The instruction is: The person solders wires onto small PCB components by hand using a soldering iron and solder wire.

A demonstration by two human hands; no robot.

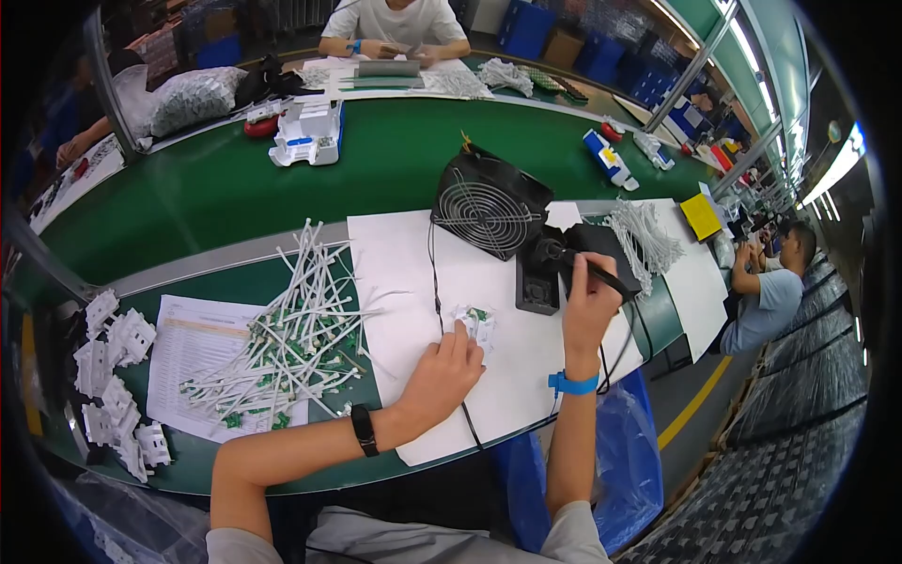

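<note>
My left hand (445,383) rests on the white work sheet (399,254), its fingers closed on the edge of a small white plastic housing (481,322). A bit of green circuit board shows in that housing. Farther right, my right hand (594,299) grips the dark handle of a soldering iron (569,265). The iron's front end is at a black stand (537,288), and its tip is hidden there. Left of the sheet lies a heap of white wire leads (305,324) with small green circuit boards on their ends.
A black fan (490,202) with a wire guard stands behind the stand. More white leads (646,240) lie to its right. White housings (117,343) are piled at far left by a printed paper (183,352). Beyond runs a green conveyor (395,150); co-workers sit across and at right.
</note>
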